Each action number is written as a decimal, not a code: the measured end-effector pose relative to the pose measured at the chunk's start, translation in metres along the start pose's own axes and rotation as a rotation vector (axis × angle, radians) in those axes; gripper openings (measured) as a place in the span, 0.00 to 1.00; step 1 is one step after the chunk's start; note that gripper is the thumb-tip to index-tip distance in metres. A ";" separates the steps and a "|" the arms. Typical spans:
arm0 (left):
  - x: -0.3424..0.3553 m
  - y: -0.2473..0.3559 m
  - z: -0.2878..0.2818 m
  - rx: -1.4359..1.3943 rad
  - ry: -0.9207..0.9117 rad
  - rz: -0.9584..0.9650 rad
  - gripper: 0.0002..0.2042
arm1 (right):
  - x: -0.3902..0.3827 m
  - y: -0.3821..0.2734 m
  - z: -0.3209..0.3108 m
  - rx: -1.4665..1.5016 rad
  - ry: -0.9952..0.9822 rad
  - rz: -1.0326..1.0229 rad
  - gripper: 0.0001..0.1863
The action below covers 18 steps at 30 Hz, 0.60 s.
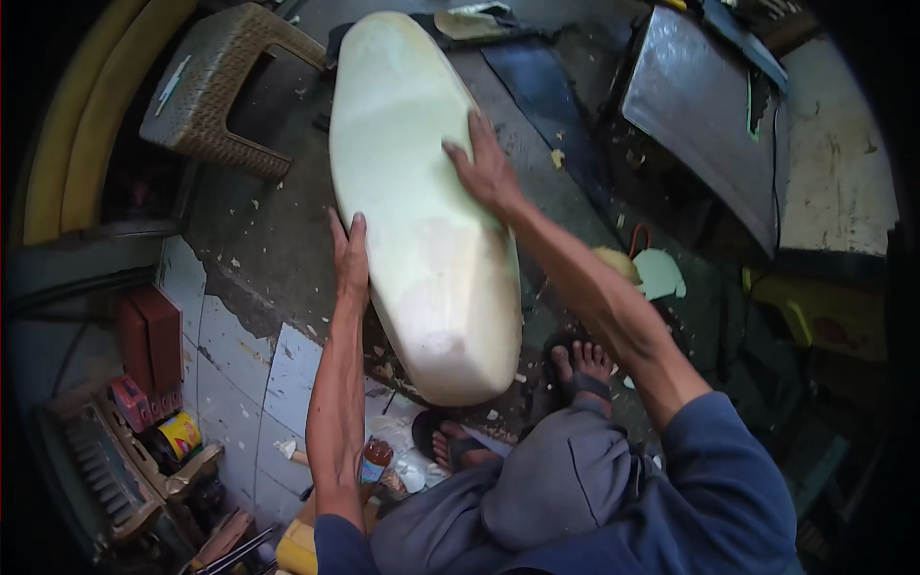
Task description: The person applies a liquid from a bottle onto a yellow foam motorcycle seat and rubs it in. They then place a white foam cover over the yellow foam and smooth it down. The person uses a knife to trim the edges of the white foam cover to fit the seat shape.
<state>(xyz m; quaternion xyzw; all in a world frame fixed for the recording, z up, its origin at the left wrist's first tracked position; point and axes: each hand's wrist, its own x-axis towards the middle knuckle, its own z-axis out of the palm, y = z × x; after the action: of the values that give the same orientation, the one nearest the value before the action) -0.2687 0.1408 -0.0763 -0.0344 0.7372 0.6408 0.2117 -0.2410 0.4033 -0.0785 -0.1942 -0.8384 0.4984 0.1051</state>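
Foam seat pad (412,192) | left hand (351,257) flat on edge | right hand (487,168) flat on top | far end cut off

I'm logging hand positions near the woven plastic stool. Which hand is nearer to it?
Left. The left hand presses the foam seat's left edge, below the stool; the right hand lies on the seat's far side.
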 end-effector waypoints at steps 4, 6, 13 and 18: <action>-0.057 -0.024 0.008 0.023 -0.028 0.118 0.40 | -0.094 -0.008 0.002 -0.011 -0.051 0.104 0.45; -0.069 -0.022 0.012 -0.044 -0.046 0.082 0.39 | -0.112 0.000 0.002 0.054 -0.043 0.124 0.44; -0.085 -0.039 0.020 -0.059 0.003 0.086 0.40 | -0.131 0.011 -0.003 0.011 -0.011 0.020 0.41; -0.098 -0.052 0.020 -0.080 0.030 0.221 0.42 | -0.147 0.028 0.006 0.080 0.026 -0.091 0.43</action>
<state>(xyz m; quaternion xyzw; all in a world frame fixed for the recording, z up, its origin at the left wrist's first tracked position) -0.1573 0.1293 -0.0919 0.0291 0.7133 0.6887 0.1269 -0.1047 0.3470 -0.1036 -0.1580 -0.8242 0.5239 0.1460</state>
